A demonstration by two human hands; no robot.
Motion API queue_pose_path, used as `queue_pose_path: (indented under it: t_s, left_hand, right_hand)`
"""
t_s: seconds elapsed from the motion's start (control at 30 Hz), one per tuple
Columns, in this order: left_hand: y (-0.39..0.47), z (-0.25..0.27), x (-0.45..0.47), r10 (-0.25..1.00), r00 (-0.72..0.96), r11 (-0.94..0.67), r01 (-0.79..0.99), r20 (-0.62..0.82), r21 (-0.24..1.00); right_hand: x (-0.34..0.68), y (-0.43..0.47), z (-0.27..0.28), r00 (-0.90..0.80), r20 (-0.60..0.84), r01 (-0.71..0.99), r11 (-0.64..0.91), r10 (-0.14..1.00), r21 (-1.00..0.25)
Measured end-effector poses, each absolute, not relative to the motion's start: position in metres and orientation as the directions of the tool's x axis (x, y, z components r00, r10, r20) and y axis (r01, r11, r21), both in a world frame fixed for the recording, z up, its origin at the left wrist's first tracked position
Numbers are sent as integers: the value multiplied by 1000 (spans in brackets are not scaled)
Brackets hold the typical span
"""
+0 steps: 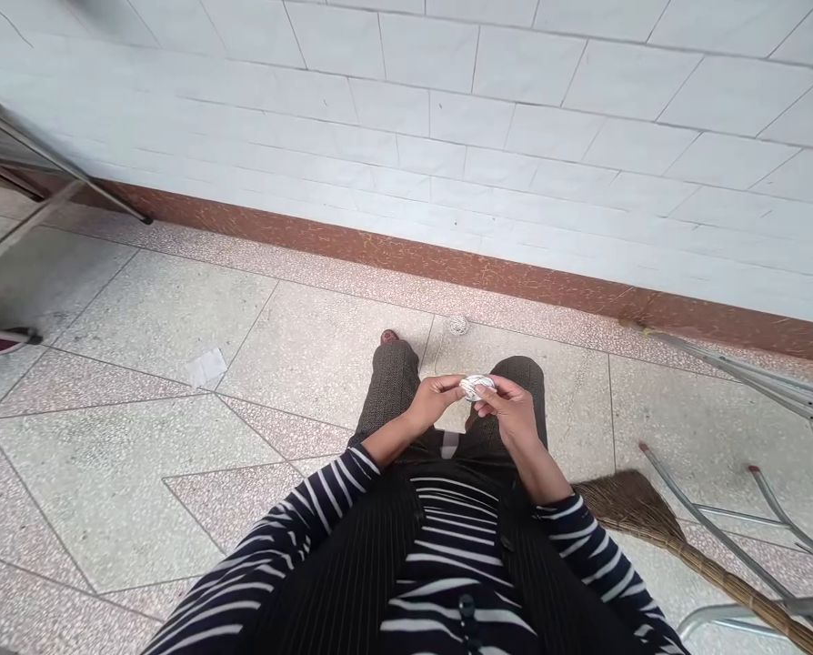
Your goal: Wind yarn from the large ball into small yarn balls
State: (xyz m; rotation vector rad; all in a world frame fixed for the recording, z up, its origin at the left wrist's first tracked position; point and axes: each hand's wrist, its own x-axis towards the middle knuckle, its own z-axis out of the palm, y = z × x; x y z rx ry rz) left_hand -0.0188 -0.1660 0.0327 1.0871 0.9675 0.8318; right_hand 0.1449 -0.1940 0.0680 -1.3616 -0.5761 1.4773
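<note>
Above my lap, between my knees, I hold a small wound ball of white cord (478, 387). My right hand (516, 414) is closed round its right side, thumb across the front. From the left, my left hand (437, 400) pinches at the ball's edge with thumb and index finger; whether it grips the ball or only a loose strand is hard to see. A second coil of white cord (458, 325) lies on the floor near the wall. A thin strand runs from that coil down toward my left hand.
A white scrap of paper (206, 367) lies on the floor to the left. A straw broom (631, 500) and metal-legged furniture (713, 518) stand close on the right. Folded metal poles (740, 368) lean near the wall. At far left is a metal-framed table (31, 200).
</note>
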Motion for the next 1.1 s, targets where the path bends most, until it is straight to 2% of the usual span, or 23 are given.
queue_pose_path:
  t_s: [0.13, 0.23, 0.33, 0.4, 0.5, 0.57, 0.67, 0.77, 0.87, 0.97, 1.1]
  left_hand:
    - [-165, 34, -20, 876, 441, 262, -97, -194, 960]
    - [-158, 41, -31, 824, 540, 205, 1, -173, 979]
    - [-145, 55, -49, 788, 604, -45, 251, -120, 967]
    - [-135, 68, -59, 785, 619, -304, 406, -15, 862]
    - [-118, 87, -63, 731, 656, -582, 453, 190, 675]
    - [-106, 95, -57, 686, 682, -650, 416, 254, 636]
    - [-92, 95, -41, 703, 684, -576, 387, 195, 720]
    - [-96, 80, -24, 753, 657, -302, 313, 25, 900]
    - [-119, 59, -12, 778, 619, -79, 267, -109, 960]
    - [-145, 44, -11, 754, 640, -113, 352, -151, 929]
    - [-153, 47, -20, 729, 684, -419, 483, -33, 769]
  right_hand:
    - [148, -194, 64, 126, -466, -347, -401, 876, -848]
    - [154, -192, 61, 113, -487, -342, -426, 866, -837]
    - [163, -187, 58, 138, -486, -329, -423, 863, -844]
    - [166, -182, 57, 158, -473, -313, -411, 866, -856]
    - [163, -179, 57, 134, -462, -284, -412, 877, -866]
    - [156, -182, 60, 77, -464, -272, -430, 882, -861]
    - [149, -189, 69, -10, -455, -274, -440, 891, -855]
    - [152, -191, 80, -15, -418, -293, -404, 908, -866]
    - [160, -185, 81, 73, -370, -293, -335, 926, -896]
    - [166, -173, 69, 178, -327, -241, -281, 928, -929]
    - [165, -162, 45, 225, -288, -102, -272, 931, -957]
